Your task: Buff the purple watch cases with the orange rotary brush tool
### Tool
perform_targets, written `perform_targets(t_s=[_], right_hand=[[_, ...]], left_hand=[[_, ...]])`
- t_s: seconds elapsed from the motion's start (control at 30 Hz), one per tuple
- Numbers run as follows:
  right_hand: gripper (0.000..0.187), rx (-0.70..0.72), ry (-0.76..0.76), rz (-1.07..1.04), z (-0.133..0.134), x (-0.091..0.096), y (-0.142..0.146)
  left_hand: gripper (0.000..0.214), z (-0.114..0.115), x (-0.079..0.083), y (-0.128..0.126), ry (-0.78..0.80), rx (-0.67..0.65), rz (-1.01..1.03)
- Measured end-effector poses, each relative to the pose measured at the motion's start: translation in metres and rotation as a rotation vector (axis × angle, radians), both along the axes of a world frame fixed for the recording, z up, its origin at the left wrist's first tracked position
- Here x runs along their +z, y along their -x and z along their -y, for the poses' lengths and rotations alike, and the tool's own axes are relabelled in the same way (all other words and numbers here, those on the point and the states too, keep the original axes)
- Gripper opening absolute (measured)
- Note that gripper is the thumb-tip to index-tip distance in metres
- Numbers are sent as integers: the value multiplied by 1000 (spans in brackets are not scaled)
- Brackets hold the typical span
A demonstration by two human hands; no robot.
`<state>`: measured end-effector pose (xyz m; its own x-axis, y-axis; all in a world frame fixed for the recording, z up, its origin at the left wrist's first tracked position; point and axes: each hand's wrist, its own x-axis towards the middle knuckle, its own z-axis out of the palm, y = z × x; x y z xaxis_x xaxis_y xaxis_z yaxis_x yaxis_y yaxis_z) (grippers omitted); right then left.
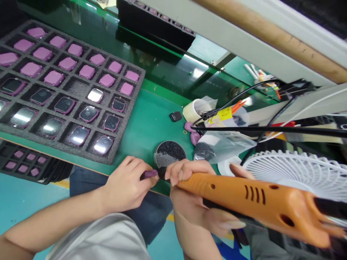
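My left hand (131,182) pinches a small purple watch case (150,174) by its edge, its fingers wrapped over most of it. In my right hand (189,171) is an orange handheld rotary tool (238,193), pointing left. The tool's dark round tip (162,173) meets or nearly meets the case; I cannot tell whether they touch. Just behind the tip stands a round mesh cup (170,151) with dark granular contents. To the left lies a grey foam tray (77,86) of purple watch cases, some back up, others showing dark glass, with one bare compartment in the middle.
A white fan guard (292,169) stands close behind the tool. Black cables (271,129) cross above the green bench (151,115). A tape roll (196,110), a clear plastic bag (225,144) and a small black square piece (175,116) lie nearby. More trays (29,162) are stacked below.
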<state>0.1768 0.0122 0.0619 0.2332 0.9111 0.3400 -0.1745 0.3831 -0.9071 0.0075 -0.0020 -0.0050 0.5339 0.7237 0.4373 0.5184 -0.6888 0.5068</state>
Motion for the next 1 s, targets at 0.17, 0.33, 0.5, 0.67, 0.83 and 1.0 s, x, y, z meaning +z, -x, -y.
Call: perform_targets(t_s=[0.17, 0.33, 0.5, 0.67, 0.83, 1.0], right_hand=[[48, -147, -143, -32, -12, 5, -15], [43, -217, -181, -51, -26, -6, -25], [47, -183, -153, -78, -26, -13, -21], [44, -178, -144, -74, -26, -13, -18], [43, -187, -138, -73, -25, -11, -19], [52, -179, -119, -35, -8, 5, -21]], left_hand=[[25, 1, 4, 3, 30, -2, -53], [31, 1, 5, 6, 71, -78, -72], [28, 1, 2, 3, 64, -19, -87], [29, 0, 8, 7, 85, -72, -105], [27, -1, 10, 10, 111, -121, -78], [17, -1, 3, 7, 29, -74, -33]])
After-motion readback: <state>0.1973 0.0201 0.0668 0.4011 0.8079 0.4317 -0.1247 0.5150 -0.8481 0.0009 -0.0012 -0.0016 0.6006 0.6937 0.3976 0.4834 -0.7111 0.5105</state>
